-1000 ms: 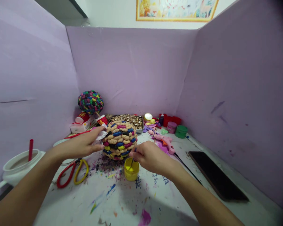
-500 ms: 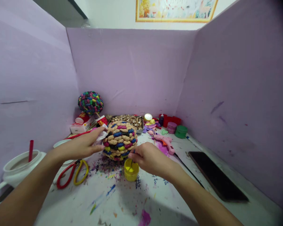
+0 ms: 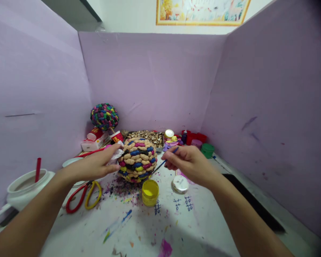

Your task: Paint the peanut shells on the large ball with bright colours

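A ball covered in rows of peanuts, some painted blue, pink, black and yellow, rests on the table. My left hand grips its left side, thumb and fingers apart, with a crumpled white tissue between fingers and ball. In my right hand is a thin blue paintbrush, pinched, its tip pointing down-left close to the ball's lower right side; I cannot tell if it touches. Just below stands an uncapped jar of yellow paint. A round silvery lid lies right of it.
Red-and-yellow-handled scissors and a white pot are at left. Behind are a tray of peanut shells, a second painted ball and a green jar. A dark phone-like slab lies right. Lilac panels enclose the table.
My right hand has lifted the paintbrush out of the yellow jar and moved right and up, the tip now by the ball. The lid has come into view. My left hand stays on the ball.
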The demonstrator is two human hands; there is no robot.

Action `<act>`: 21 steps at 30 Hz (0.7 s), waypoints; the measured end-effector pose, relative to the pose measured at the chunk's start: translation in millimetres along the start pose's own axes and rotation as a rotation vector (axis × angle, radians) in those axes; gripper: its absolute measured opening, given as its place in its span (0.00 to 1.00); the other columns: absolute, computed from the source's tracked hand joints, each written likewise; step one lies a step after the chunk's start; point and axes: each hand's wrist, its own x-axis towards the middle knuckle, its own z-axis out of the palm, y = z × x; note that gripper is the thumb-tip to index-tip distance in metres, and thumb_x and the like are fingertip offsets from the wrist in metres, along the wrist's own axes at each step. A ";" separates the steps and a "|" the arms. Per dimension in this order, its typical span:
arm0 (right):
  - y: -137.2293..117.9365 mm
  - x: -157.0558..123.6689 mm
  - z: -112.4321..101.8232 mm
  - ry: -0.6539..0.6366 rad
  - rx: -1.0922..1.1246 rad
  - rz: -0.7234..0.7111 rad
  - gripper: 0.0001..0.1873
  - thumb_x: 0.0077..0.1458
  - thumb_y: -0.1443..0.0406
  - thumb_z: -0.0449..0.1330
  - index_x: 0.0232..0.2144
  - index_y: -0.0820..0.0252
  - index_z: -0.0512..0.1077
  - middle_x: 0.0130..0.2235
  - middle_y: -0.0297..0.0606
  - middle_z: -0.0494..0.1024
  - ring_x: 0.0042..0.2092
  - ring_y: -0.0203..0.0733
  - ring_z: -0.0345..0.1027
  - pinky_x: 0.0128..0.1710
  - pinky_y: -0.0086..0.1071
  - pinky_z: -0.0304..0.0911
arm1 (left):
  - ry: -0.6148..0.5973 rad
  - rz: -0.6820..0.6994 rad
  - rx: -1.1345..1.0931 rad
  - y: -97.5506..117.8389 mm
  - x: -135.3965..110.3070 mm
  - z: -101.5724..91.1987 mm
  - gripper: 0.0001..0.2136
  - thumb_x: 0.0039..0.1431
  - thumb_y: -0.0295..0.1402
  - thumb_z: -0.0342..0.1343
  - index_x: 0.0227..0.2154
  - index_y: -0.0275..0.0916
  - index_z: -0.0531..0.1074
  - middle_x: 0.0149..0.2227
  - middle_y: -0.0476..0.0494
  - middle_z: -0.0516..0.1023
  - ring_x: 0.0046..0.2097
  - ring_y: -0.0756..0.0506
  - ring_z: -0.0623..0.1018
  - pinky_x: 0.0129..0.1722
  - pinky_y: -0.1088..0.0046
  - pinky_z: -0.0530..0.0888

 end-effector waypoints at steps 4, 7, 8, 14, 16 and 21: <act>-2.1 -0.8 -11.0 0.196 0.219 -0.097 0.18 0.55 0.55 0.56 0.24 0.63 0.73 0.24 0.37 0.75 0.25 0.35 0.69 0.25 0.29 0.66 | -0.015 -0.003 0.012 1.0 -0.4 0.2 0.36 0.58 0.48 0.45 0.63 0.30 0.48 0.66 0.31 0.50 0.65 0.36 0.56 0.62 0.57 0.56; -3.7 -1.6 -8.2 0.313 0.290 -0.152 0.17 0.55 0.55 0.57 0.26 0.63 0.73 0.23 0.36 0.75 0.25 0.34 0.70 0.26 0.29 0.69 | -0.016 -0.007 0.022 2.2 -0.7 0.2 0.36 0.58 0.48 0.45 0.63 0.28 0.48 0.66 0.31 0.50 0.65 0.36 0.56 0.62 0.57 0.56; -3.7 -1.7 -5.4 0.341 0.285 -0.177 0.16 0.55 0.55 0.57 0.26 0.63 0.73 0.24 0.37 0.76 0.25 0.35 0.70 0.26 0.29 0.69 | -0.013 -0.006 0.024 2.4 -0.7 0.4 0.36 0.58 0.48 0.45 0.63 0.28 0.47 0.66 0.31 0.50 0.65 0.36 0.56 0.62 0.58 0.56; 1.7 -0.3 13.4 0.405 0.111 -0.343 0.14 0.59 0.60 0.54 0.29 0.62 0.75 0.30 0.38 0.77 0.29 0.36 0.72 0.30 0.31 0.70 | -0.004 -0.003 0.044 3.0 -0.6 1.2 0.36 0.58 0.47 0.45 0.63 0.28 0.47 0.66 0.32 0.52 0.65 0.36 0.57 0.62 0.59 0.57; 3.6 0.1 15.4 0.397 0.058 -0.365 0.14 0.60 0.60 0.54 0.30 0.62 0.75 0.30 0.38 0.77 0.29 0.36 0.72 0.30 0.32 0.70 | -0.006 -0.007 0.048 3.2 -0.8 1.1 0.36 0.58 0.48 0.45 0.64 0.28 0.47 0.66 0.32 0.51 0.65 0.36 0.56 0.62 0.60 0.57; 5.6 1.2 14.5 0.426 0.034 -0.370 0.14 0.60 0.61 0.53 0.28 0.62 0.75 0.30 0.39 0.78 0.28 0.36 0.72 0.29 0.31 0.69 | 0.003 -0.009 0.043 1.9 -0.4 1.8 0.36 0.58 0.48 0.46 0.64 0.30 0.48 0.66 0.32 0.52 0.64 0.36 0.57 0.62 0.59 0.58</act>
